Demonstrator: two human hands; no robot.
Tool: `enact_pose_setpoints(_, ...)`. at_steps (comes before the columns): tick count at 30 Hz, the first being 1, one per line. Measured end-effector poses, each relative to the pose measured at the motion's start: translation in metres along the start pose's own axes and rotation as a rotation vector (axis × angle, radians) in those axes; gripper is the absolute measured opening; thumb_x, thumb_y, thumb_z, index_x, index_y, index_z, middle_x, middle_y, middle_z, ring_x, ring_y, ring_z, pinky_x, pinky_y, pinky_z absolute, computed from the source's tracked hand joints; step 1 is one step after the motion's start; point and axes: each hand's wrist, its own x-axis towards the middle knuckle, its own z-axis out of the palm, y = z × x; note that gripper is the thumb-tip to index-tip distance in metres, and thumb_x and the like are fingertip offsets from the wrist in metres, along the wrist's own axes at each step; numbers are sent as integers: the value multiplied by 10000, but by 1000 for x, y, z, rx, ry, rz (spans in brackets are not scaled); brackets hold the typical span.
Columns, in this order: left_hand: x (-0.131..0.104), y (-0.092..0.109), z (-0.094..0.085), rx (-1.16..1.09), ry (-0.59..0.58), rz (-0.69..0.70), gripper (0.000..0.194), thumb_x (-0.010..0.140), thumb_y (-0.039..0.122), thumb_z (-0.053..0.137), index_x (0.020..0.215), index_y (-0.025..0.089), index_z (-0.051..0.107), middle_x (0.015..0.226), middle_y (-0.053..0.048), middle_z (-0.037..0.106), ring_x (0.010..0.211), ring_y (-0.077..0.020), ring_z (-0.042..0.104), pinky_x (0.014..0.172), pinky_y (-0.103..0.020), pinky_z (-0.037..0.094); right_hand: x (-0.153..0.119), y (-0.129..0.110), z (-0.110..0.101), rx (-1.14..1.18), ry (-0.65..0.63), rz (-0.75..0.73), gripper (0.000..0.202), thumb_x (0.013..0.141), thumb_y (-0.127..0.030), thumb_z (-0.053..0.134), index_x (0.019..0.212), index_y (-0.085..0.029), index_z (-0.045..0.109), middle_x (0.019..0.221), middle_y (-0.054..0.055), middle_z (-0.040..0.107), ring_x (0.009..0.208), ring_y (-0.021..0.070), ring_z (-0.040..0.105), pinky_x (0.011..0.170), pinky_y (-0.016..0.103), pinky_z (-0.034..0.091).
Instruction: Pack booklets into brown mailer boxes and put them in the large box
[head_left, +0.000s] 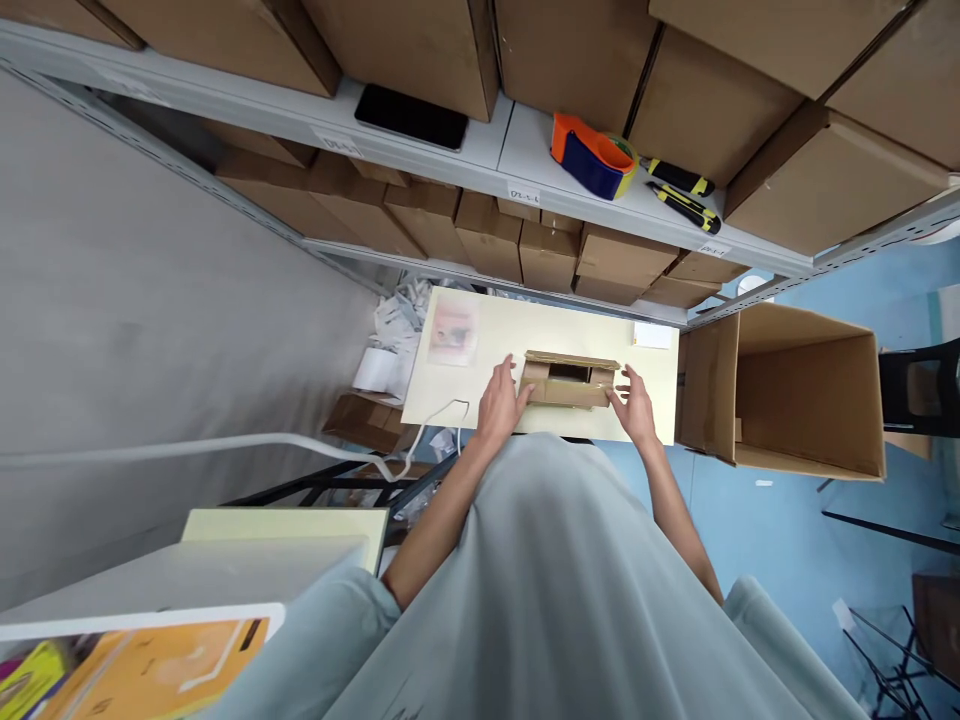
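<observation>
On the pale yellow table (487,330) in front of me lies a small cardboard box (551,393). Its end flaps are folded in and a dark gap shows in the middle of its top. My left hand (498,402) is at the box's left end, thumb against the edge and fingers apart. At the right end, my right hand (634,408) touches the near corner with its thumb, fingers spread. Neither hand is wrapped round the box. What lies inside the gap is too dark to tell.
Over the table runs a shelf with cardboard boxes (570,60), a black phone (411,117), an orange and blue tape dispenser (592,155) and two yellow-black box cutters (682,205). A large open carton (810,390) stands right. White paper (397,325) is heaped left.
</observation>
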Motion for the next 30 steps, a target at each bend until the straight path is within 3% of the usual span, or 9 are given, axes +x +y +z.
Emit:
enact_pose_setpoints(2,9,0,-1,58,5,26,816,1009,285,690,1729,217,312,1608,-201,523,1229,-308,695,973,-421,627,4,-2,1,-12,38,-14,731,1039,-504,581,1695,-241,394,1561,197,585,1101,287,753,958,506,656)
enact_pose_setpoints(5,22,0,-4,80,-90,121,629,988,221,691,1601,269,555,1675,-143,473,1249,-296,697,1021,-413,622,7,-5,4,-37,-17,-74,533,1049,-449,555,1543,-255,602,1513,157,621,1160,281,739,1006,483,646)
enact_pose_setpoints(7,26,-2,-5,60,-138,124,436,1002,244,684,1438,262,705,1652,-121,517,1220,-283,721,1069,-410,608,7,-5,7,-70,-33,-57,445,1043,-471,568,1385,-234,727,1535,164,616,1223,305,724,1041,495,634)
enact_pose_setpoints(10,26,-4,-1,-36,-150,43,353,1048,301,640,1382,254,745,1559,-105,640,1186,-268,757,1087,-390,598,4,-4,15,-33,7,50,460,1046,-508,553,1317,-211,775,1617,180,578,1203,301,749,1039,481,635)
enact_pose_setpoints(14,22,3,4,-164,-90,-65,298,1066,291,616,1303,268,795,1379,-48,787,1135,-243,793,1088,-360,589,-1,-12,19,52,72,197,421,1054,-475,507,1235,-236,803,1333,122,800,1093,276,798,1013,440,632)
enact_pose_setpoints(21,22,20,3,-226,-29,-270,202,1002,321,751,1172,298,856,1251,-15,844,1077,-252,828,978,-314,605,2,-26,2,76,176,295,344,960,-528,663,1165,-258,725,1208,112,847,1054,292,826,932,388,614)
enact_pose_setpoints(25,26,23,8,-228,-75,-338,130,970,308,786,1081,303,854,1108,10,869,1014,-239,833,922,-290,586,14,-12,-2,-11,135,357,255,915,-487,700,1032,-261,706,1128,106,856,1004,297,821,903,389,604)
enact_pose_setpoints(30,38,32,13,-153,-78,-339,114,965,271,766,1071,297,802,1201,30,845,954,-206,814,902,-286,553,33,10,0,23,93,377,301,882,-533,700,985,-252,670,1141,86,826,943,267,795,848,392,631)
